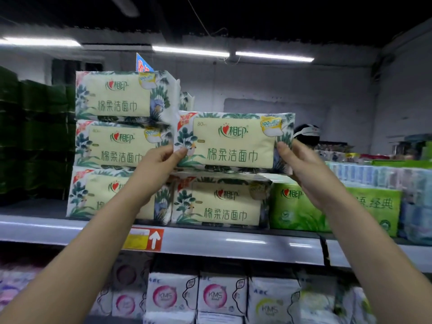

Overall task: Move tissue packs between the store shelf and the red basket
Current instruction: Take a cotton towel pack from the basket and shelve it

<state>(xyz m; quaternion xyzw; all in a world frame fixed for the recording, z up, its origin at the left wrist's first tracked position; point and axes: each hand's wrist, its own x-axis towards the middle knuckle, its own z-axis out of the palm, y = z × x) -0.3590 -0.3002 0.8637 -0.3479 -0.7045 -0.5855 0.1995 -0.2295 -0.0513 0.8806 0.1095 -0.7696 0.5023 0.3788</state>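
The left thumb lies flat on the front lower-left corner of a tissue pack (233,142), and the rest of the left hand's fingers (181,152) wrap out of sight behind that end. The left hand (155,168) is thus closed on the pack's left edge. On the other end the right thumb presses the front lower-right corner, with the right hand (301,168) curled around the right edge, its remaining fingers hidden behind the wrapper. Both hands hold the same pack, level and facing the camera, cream panel and leaf print outward.

The held pack sits directly on top of, or just above, a lower pack (219,203) of the same print; whether they touch cannot be told. Its left edge is just beside the middle pack of a left stack (121,143), three identical packs high, whose bottom pack is partly covered by the left forearm. Behind the gap between stack and held pack, a sliver of another such pack shows.

All of this stands on the top store shelf (233,244), a grey metal ledge with a red and yellow price tag (143,239) bearing a white arrow on its front lip. To the right of the lower pack stands a green tissue bundle (297,209), partly hidden by the right forearm, and beyond it pale blue wrapped packs (383,174). Dark green packs (35,136) fill the shelf at the far left. Below the ledge, white and pink KMS packets (194,295) line the next level.
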